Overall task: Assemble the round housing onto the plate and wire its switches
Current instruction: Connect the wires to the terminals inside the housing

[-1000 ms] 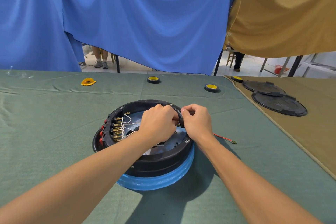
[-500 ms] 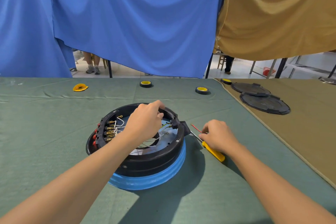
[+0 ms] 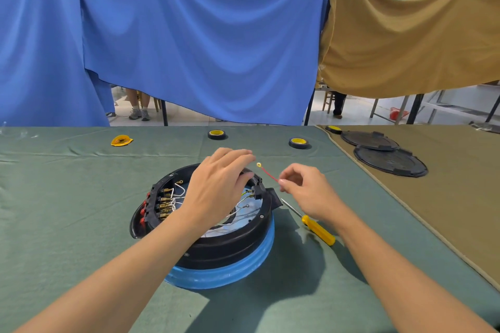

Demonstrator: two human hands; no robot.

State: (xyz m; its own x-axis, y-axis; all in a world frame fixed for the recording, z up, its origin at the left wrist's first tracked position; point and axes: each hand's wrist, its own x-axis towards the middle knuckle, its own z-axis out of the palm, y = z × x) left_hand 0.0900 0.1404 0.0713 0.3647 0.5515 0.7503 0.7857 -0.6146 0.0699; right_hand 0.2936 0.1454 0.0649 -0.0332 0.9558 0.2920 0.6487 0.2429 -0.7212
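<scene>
While the left hand [image 3: 216, 189] hovers relaxed over the round black plastic housing [image 3: 216, 240] mid-frame, the right hand [image 3: 305, 192] pinches a thin red wire [image 3: 269, 174].

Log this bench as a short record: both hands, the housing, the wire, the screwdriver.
round housing: black, on blue base
left hand: open, above housing's far rim
right hand: pinches red wire, ring terminal end raised
screwdriver: lies on green cloth, untouched
</scene>
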